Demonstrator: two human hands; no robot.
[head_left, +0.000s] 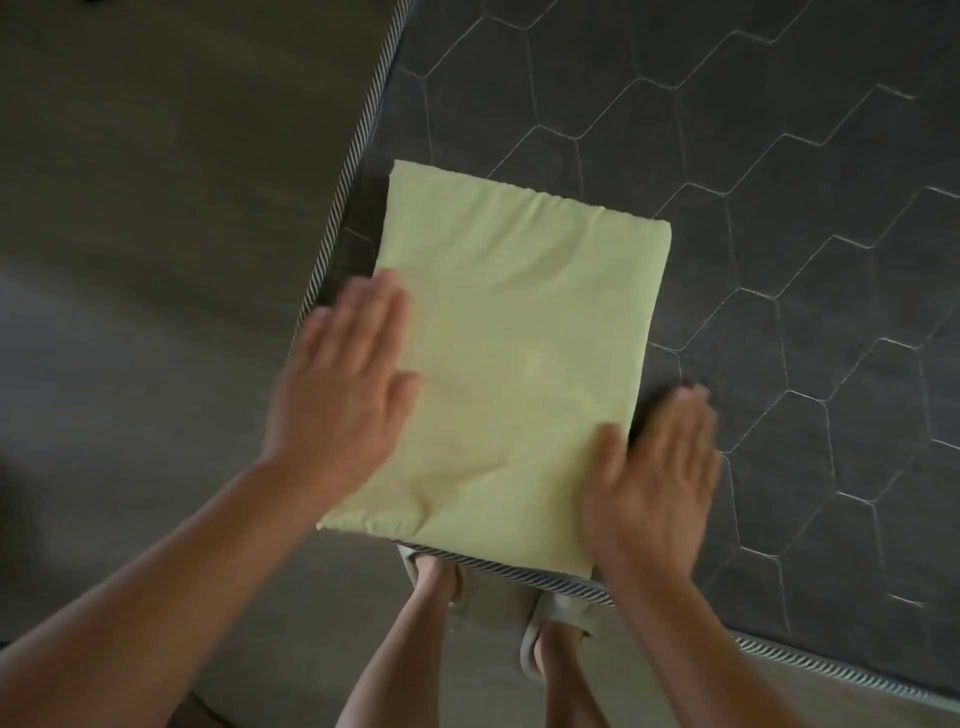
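A folded cloth (509, 364) is being kept on the near corner of a mattress (779, 260), with its near left corner appearing to reach just past the striped piping (337, 208). It is being flanked by both hands. The left hand (343, 384) is being laid flat over the left edge, fingers straight and close together, holding nothing. The right hand (654, 483) is being set against the right edge near the front, fingers likewise straight and unclenched, with the thumb resting on the cloth. Both are somewhat blurred, so how firmly they are pressing cannot be told. The placing seems meant to square the sides and flatten the layers, and the corner is probably being used because it is within easy standing reach.

The cloth is pale yellow-green, matte and soft. It is a thick rectangle with a rounded fold along the far edge and shallow creases near the front. The mattress is dark grey, quilted in thin pale hexagons. Below the corner, feet in light slippers (550, 623) are being planted on a dull floor (156, 208).
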